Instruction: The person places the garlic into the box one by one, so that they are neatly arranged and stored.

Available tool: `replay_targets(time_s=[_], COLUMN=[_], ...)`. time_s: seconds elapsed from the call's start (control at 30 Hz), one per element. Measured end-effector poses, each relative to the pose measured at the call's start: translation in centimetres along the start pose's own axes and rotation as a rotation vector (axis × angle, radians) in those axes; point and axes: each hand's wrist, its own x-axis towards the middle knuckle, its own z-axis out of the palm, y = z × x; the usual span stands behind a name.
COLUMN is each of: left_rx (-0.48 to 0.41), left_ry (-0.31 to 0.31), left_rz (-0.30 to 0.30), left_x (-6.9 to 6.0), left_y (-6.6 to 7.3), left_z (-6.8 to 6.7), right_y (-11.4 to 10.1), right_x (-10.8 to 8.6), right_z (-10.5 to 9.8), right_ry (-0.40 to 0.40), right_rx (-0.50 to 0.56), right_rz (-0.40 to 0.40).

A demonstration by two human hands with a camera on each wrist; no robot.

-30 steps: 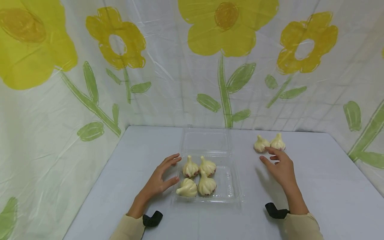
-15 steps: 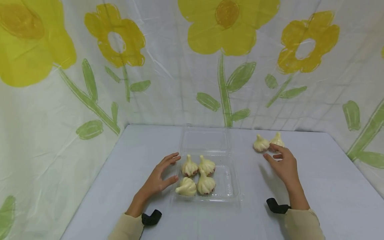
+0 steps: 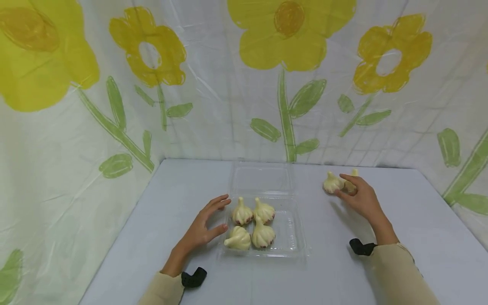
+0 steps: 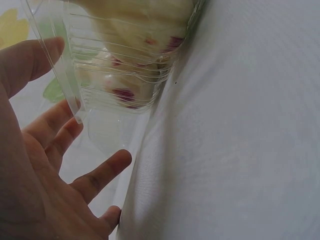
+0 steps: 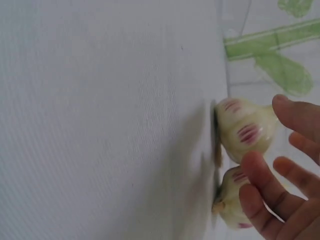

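Clear container [image 3: 284, 228], four garlic bulbs [image 3: 263, 235] inside, left hand [image 3: 201, 227] splayed at left rim, right hand [image 3: 361, 197] wide near two bulbs [image 3: 332, 184] right of container

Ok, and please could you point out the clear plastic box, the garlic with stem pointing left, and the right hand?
Clear plastic box [image 3: 283, 231]: head view, bare right part of its floor.
Garlic with stem pointing left [image 3: 240, 238]: head view, middle of the bulb.
Right hand [image 3: 364, 199]: head view, back of the hand.
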Motion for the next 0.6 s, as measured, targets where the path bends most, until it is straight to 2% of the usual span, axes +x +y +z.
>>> replay_targets(time_s=[0.3,0.6], left_rx=[0.007,0.006], left_ry=[0.002,-0.001], left_rz=[0.006,0.008], left_x=[0.1,0.1], left_y=[0.1,0.0], left_z=[0.0,0.0], right_y=[2.0,2.9], right_x=[1.2,1.9], right_z=[-0.2,0.3], right_ry=[-0.122,-0.199], right_rx=[0.075,0.016], right_rz=[0.010,0.021])
